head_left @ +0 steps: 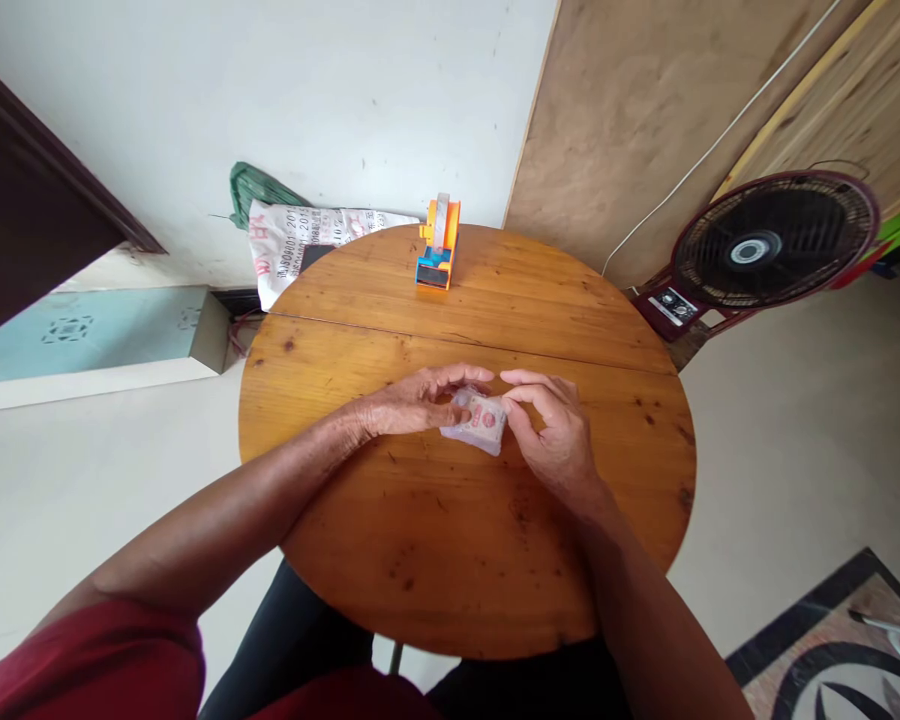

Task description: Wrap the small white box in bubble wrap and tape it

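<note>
A small white packet with red print (482, 424) lies at the middle of the round wooden table (390, 540). My left hand (412, 402) grips its left end with curled fingers. My right hand (553, 432) pinches its right end between thumb and fingers. Both hands rest on the tabletop around the packet. An orange and blue tape dispenser (439, 245) stands at the far edge of the table, well away from both hands.
A printed white sack (300, 245) and a green bundle (259, 190) lean against the wall behind the table. A dark red floor fan (772, 245) stands at the right. A patterned rug (832, 650) lies at the lower right.
</note>
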`<state>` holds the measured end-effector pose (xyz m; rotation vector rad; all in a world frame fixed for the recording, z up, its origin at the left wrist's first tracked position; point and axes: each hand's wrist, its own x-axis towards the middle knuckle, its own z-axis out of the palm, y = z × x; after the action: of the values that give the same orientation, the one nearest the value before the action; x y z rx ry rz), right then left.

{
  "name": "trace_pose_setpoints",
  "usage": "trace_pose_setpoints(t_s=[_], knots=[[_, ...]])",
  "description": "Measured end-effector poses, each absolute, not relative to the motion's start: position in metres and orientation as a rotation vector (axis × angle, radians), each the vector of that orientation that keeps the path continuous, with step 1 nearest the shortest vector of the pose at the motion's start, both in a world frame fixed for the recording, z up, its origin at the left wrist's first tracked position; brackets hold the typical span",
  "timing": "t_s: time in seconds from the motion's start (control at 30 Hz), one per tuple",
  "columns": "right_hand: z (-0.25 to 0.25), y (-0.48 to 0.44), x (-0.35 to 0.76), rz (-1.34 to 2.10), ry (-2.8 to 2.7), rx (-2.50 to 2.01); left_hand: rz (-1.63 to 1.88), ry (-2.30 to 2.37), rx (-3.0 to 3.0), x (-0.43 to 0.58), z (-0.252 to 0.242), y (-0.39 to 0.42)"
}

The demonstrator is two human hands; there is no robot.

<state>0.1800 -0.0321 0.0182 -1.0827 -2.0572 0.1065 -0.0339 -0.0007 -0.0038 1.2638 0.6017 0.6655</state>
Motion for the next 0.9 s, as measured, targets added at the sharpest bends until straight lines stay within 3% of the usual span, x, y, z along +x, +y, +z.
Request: trace_pose_setpoints(t_s=[0.47,0.67,0.9], knots=[[0.027,-0.030,0.194,0.393,-1.739,-1.197,0.677,0.617,1.442,-0.027,-0.012,-0.017],[0.014,-0.019,0.201,0.446,-1.589,-1.237,0.636,0.642,1.517,-0.028,-0.009,-0.014],[-0.004,-0.003,0.202,0.747,-1.228,-1.237,0.618,0.586,1.544,-0.029,0.007,-0.016]])
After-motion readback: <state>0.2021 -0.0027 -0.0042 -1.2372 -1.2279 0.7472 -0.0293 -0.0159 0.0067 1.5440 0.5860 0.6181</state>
